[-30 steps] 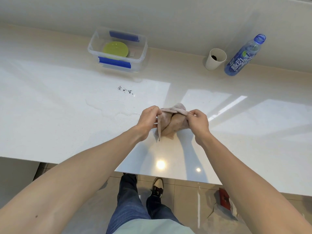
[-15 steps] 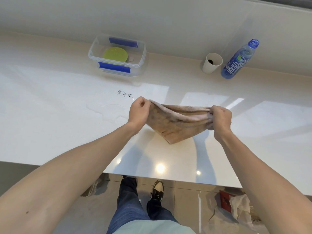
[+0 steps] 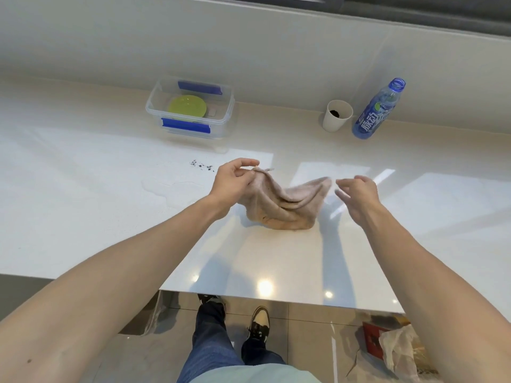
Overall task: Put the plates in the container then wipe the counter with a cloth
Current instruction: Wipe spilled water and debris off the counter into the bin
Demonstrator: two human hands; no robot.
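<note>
Two hands are hovering over a white desk [image 3: 83, 194], working a beige cloth [image 3: 284, 205]. The left hand [image 3: 235, 179] is pinching the cloth's left corner, holding it up while the bulk is sagging onto the desk. The right hand [image 3: 358, 196], just right of the cloth, is gripping nothing, its fingers [image 3: 343, 182] spread loosely. Beyond the cloth to the left, a clear container [image 3: 190, 109] is holding a green plate [image 3: 187, 107]. Dark crumbs [image 3: 201, 165] and a puddle [image 3: 168, 189] are lying left of the cloth.
</note>
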